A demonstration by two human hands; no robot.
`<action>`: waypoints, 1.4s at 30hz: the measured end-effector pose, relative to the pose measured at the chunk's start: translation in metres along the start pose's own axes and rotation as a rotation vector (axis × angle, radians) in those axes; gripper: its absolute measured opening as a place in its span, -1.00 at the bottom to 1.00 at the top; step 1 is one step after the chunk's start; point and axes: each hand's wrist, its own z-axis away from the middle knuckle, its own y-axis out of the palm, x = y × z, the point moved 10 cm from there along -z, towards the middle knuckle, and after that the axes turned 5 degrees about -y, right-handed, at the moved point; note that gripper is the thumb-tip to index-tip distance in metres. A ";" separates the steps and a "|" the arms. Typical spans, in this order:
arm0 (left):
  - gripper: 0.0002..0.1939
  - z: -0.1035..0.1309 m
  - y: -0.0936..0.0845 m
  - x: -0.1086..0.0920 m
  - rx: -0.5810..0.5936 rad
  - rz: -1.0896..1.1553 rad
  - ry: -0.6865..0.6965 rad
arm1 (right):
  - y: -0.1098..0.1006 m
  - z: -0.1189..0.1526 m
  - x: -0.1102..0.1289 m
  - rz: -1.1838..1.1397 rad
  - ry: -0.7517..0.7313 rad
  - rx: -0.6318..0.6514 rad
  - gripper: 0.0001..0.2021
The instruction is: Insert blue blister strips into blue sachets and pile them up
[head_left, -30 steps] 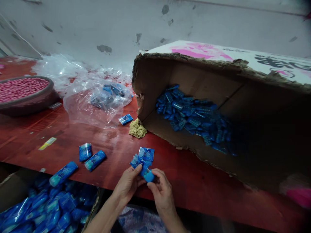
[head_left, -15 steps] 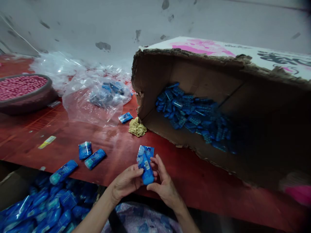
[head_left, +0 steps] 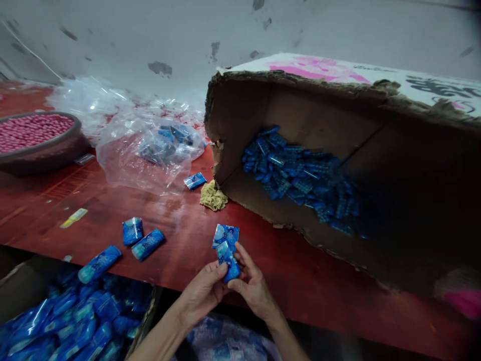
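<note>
Between my two hands, over the table's front edge, is a small blue printed packet (head_left: pixel 228 261), its printed face up. My left hand (head_left: pixel 206 287) pinches its left side between thumb and fingers. On the other side my right hand (head_left: pixel 252 287) grips it by the lower right end, fingers partly behind it. Just beyond the packet lies a flat blue printed sleeve (head_left: pixel 226 235), its lower part covered by the packet. Left of my hands, a blue packet (head_left: pixel 133 231) and a longer one (head_left: pixel 148 244) rest on the red table (head_left: pixel 180 225).
A torn cardboard box (head_left: pixel 240 193) on its side holds many blue packets (head_left: pixel 296 170). Blue packets (head_left: pixel 86 316) fill a container at lower left. A yellow crumpled lump (head_left: pixel 213 195), clear plastic bag (head_left: pixel 124 165) and bowl (head_left: pixel 80 135) of pink beads (head_left: pixel 33 129) stand behind.
The packet has been turned over in my hands, from its barcode side to its printed front. The flat sleeve beyond it shows more. The things on the table stay put.
</note>
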 end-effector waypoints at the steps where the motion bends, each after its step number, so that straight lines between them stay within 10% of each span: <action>1: -0.83 0.001 -0.002 0.000 -0.024 0.024 0.011 | 0.000 0.000 0.000 0.023 -0.008 -0.002 -0.35; 4: -0.82 0.007 -0.017 -0.011 -0.130 0.112 0.057 | -0.001 -0.004 0.004 0.178 -0.056 0.011 -0.38; 10: -0.62 0.056 -0.092 -0.099 -0.453 0.394 0.513 | -0.011 -0.029 0.033 0.795 -0.233 -0.009 -0.62; 15: -0.64 0.065 -0.123 -0.093 -0.602 0.485 0.409 | -0.013 -0.059 0.033 1.254 -0.185 -0.041 -0.82; 24: -0.64 0.056 -0.119 -0.108 -0.490 0.541 0.492 | -0.007 -0.070 0.018 1.495 -0.153 -0.040 -0.85; 42: -0.91 0.013 -0.057 -0.038 -0.396 0.073 0.149 | -0.004 -0.066 0.021 1.468 -0.249 -0.059 -0.86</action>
